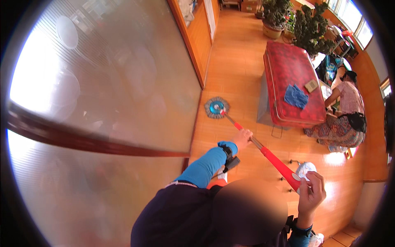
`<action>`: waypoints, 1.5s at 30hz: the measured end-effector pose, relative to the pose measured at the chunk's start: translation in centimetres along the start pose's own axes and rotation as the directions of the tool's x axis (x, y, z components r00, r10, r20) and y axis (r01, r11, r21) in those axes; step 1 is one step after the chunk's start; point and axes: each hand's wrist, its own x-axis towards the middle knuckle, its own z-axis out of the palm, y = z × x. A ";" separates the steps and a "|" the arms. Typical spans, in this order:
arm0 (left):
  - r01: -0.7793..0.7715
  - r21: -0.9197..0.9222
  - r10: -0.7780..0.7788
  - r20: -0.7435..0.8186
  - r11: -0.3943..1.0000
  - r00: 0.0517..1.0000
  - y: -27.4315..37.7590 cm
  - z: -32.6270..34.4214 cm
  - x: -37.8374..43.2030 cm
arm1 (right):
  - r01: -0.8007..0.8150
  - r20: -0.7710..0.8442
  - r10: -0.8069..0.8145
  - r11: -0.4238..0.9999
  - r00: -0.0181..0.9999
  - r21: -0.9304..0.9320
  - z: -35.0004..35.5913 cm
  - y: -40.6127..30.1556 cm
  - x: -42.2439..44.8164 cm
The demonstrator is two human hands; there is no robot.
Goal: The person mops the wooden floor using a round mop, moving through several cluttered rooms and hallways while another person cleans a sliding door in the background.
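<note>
A spin mop (279,165) with a red and metal handle slants across the view. Its round head (217,107), a turquoise disc ringed by grey strands, rests on the wood-look floor beside the frosted glass partition. My left hand (243,139), below a blue sleeve with a black wrist strap, is closed around the metal part of the pole. Near the upper end of the red grip, my right hand (312,189) holds the handle between thumb and fingers. A roundish, shiny whitish object (306,169) shows just behind my right fingers; what it is cannot be told.
The frosted glass partition (129,77) stands at left. At right is a red-covered table (290,68) bearing a blue cloth (296,96) and a small box (311,85). Another person (350,98) bends beside it. Potted plants (273,31) stand farther back.
</note>
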 end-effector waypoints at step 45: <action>0.102 0.960 -0.403 -0.205 -0.263 0.892 -29.5 -60.5 34.6 | 0.529 -0.289 -0.568 0.316 0.770 0.788 20.8 3.4 56.7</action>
